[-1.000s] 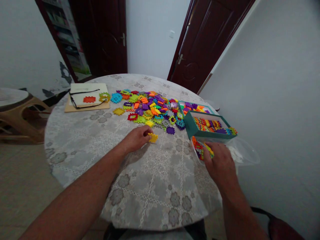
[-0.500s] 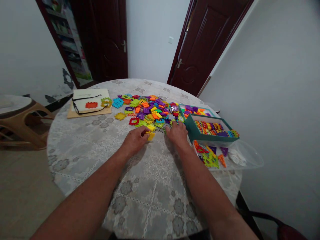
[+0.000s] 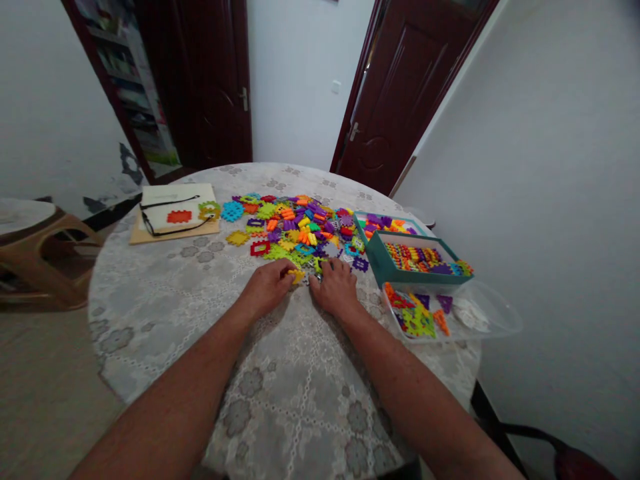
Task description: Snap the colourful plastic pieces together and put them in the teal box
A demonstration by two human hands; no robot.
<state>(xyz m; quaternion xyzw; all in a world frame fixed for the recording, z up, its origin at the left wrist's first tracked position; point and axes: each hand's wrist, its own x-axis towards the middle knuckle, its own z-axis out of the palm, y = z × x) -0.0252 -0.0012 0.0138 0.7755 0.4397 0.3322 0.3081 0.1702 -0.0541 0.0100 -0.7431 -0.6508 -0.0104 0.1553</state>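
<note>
A small yellow interlocking building piece [image 3: 297, 275] is pinched between the thumb and fingers of my left hand [image 3: 269, 285], just in front of the pile. Close beside it, my right hand [image 3: 336, 288] is curled at the pile's near edge. Its thumb and fingers close around a spot with grey and green bits, mostly hidden by the fingers. Behind both hands spreads a pile of colourful plastic building pieces [image 3: 300, 230], some square and toothed, others small and rod-like. A purple square piece [image 3: 360, 265] lies right of my right hand.
At the right stand a green box [image 3: 400, 273] with rows of pieces and a clear plastic tray [image 3: 480, 333] with loose pieces. Black glasses [image 3: 173, 233] and an orange piece [image 3: 179, 217] rest on a board [image 3: 150, 237] at the left. A patterned cloth [image 3: 280, 393] covers the round table.
My right hand has moved left, closer to my left hand, and the purple square piece now shows beside it. My left hand still holds the yellow piece. The view has shifted slightly.
</note>
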